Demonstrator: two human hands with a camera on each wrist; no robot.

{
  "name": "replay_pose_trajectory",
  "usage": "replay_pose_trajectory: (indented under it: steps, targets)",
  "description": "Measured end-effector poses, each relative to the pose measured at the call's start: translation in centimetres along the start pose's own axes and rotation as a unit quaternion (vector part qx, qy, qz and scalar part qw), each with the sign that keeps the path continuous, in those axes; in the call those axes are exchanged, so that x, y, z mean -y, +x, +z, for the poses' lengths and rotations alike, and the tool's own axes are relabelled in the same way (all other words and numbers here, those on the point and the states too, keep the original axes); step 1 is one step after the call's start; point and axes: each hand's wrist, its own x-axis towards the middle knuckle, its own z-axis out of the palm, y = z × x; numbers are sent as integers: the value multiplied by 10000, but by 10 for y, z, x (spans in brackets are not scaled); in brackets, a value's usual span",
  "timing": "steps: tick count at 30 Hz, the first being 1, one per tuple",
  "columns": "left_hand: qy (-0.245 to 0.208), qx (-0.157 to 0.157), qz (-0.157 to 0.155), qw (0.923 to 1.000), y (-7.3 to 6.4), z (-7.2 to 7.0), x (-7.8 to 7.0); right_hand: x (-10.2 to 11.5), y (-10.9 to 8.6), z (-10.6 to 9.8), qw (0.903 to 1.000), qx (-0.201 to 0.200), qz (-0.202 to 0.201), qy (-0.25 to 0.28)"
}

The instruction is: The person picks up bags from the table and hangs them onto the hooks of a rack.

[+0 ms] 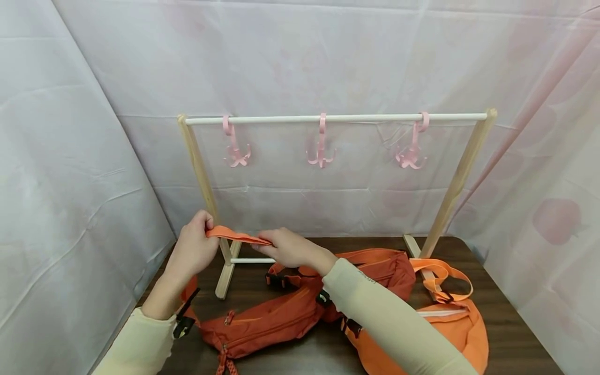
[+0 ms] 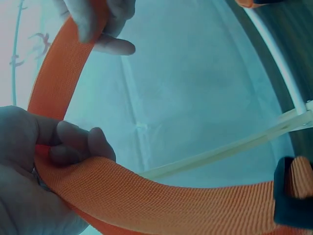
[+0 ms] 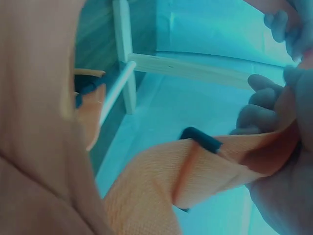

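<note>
An orange webbing strap [image 1: 236, 237] is stretched between both hands above the table, near the rack's left post. My left hand [image 1: 192, 247] grips one end of this stretch, fingers curled round the webbing [image 2: 161, 200]. The right hand [image 1: 295, 247] pinches the other end between thumb and fingers. A black strap slider [image 3: 200, 139] sits on the webbing close to the right hand. Below the hands lies a rust-orange waist bag [image 1: 264, 323] with zips and cord pulls. Part of its strap hangs behind the left wrist. Behind the right forearm is another rust-orange bag [image 1: 394, 271].
A wooden rack with a white top rod [image 1: 281, 120] stands at the back of the dark table [image 1: 506, 323]. Pink hooks [image 1: 321, 143] hang from the rod. A brighter orange bag [image 1: 475, 333] lies at the right, its strap [image 1: 440, 271] looped by the right post [image 1: 457, 187].
</note>
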Motion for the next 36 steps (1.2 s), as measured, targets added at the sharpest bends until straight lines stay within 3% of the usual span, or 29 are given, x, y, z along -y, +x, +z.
replay_pose_trajectory:
  steps: [10,24,30,36]
  targets:
    - [83,-3,253,9996,-2,-20,-9,19,-6,-39,9987,-438,-256,-69]
    - [71,54,1175,9930,-5,-49,-22,37,-12,-78,9914,-892,-889,-345]
    - [-14,-142,1709,9852,0,-58,-26,45,-10,-87,9878,-1176,-874,-531]
    - [14,-352,1879,9816,8,-65,-32,54,-6,-98,9778,-1603,-1030,-868]
